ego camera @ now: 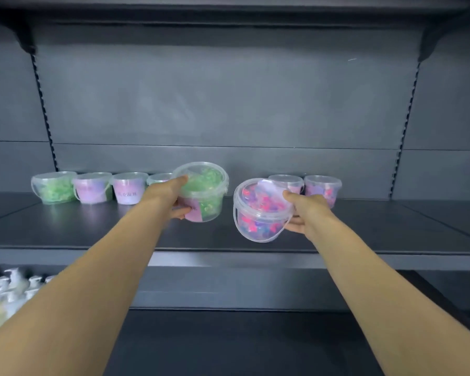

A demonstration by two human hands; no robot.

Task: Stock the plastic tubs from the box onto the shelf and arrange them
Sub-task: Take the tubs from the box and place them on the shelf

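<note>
My left hand (171,196) grips a clear tub of green contents (204,191) with a pink label, held above the grey shelf (228,237). A clear tub of pink and purple contents (261,210) is tilted toward me in my right hand (304,213), its handle hanging down. Along the shelf's back stand several tubs: a green one (55,187) at far left, two purple ones (92,188) (129,188), one partly hidden behind my left hand (159,179), and two at right (285,181) (323,189). The box is out of view.
The shelf's back panel (228,109) and slotted uprights (42,109) (407,115) frame the bay. An upper shelf (228,12) hangs overhead. A lower shelf (242,343) holds blurred white pump bottles (8,291) at the left.
</note>
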